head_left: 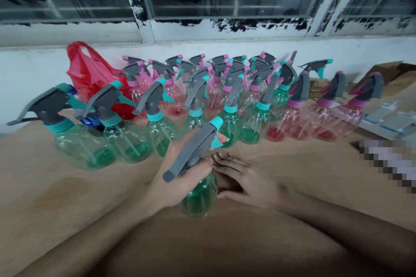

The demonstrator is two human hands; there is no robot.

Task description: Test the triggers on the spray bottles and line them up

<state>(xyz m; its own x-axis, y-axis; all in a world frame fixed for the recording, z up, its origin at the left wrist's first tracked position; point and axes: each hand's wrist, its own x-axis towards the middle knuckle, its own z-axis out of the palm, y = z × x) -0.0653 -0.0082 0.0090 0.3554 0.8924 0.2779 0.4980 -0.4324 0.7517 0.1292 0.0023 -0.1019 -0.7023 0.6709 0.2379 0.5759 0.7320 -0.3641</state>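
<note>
My left hand [173, 177] is wrapped round a green spray bottle [199, 197] with a grey trigger head and teal nozzle [195, 149]. The bottle stands on the brown table [65, 207] in front of me. My right hand [247, 179] is at the bottle's right side, just below the trigger head, with its fingers curled against the bottle. Behind them stand several rows of the same kind of spray bottle: green ones with teal collars [126, 138] on the left and pink ones with pink collars [292, 117] further back and to the right.
A red plastic bag [87, 71] lies at the back left against the white wall. Cardboard [386, 71] and flat packs [390, 121] lie at the right edge. A window with peeling paint runs above the wall. A blurred patch covers part of the right side.
</note>
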